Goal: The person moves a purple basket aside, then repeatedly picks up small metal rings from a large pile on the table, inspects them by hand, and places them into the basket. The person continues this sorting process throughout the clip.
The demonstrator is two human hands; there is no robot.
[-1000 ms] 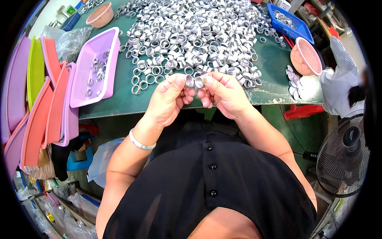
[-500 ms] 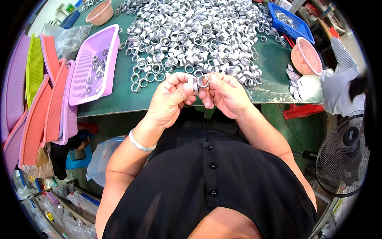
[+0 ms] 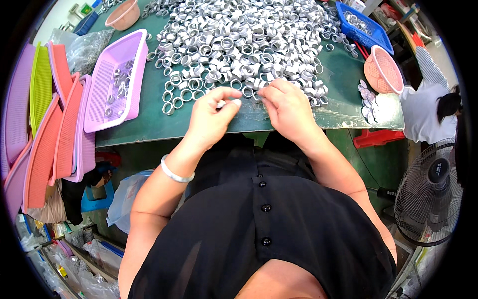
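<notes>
The left hand (image 3: 211, 117) is bent inward at the near side of the green table (image 3: 343, 102), and its thumb and forefinger make a narrow curve; between them a small pale metal ring (image 3: 220, 104) shows, so it seems to be held there, but the fingers cover a part of it. Perhaps such a light hold with the finger ends is chosen because the piece is small. The right hand (image 3: 291, 107) has its palm turned down, with the fingers close together and their tips at another ring (image 3: 257, 94), at the front border of the heap; whether they pinch it or only touch it, I cannot tell. The large heap of grey rings (image 3: 249, 45) lies on the table directly in front of the person, probably so that both hands can reach it without stretching. On the left, a purple basket (image 3: 102, 82) contains a few scattered grey pieces; it stands beside the heap, I think to leave the middle free for the hands. On the right, flat round discs (image 3: 367, 102) lie apart from the rings, near a pink basket (image 3: 382, 70), which is tilted. Behind this one, a blue basket (image 3: 377, 44) holds more grey pieces, maybe to keep them separate.
</notes>
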